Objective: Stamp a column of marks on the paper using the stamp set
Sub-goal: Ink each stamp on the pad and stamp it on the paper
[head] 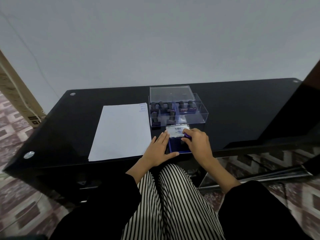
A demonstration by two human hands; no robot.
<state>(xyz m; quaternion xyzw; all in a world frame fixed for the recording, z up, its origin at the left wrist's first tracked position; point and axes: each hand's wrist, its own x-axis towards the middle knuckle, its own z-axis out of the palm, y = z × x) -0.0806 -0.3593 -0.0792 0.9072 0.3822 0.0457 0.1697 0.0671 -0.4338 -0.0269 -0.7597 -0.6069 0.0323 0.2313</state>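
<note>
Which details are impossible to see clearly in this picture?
Head view:
Stamped marks on the paper: too small to read.
Stamp: mostly hidden by the right hand gripping it.
Ink pad: right part covered by that hand.
Spare stamps in the clear box: faces too dark.

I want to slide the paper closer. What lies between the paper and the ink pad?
The left hand lies flat on the table there, against the ink pad, in the head view.

paper (121,130) left of stamp box (176,110) | ink pad (176,141) before box
</note>
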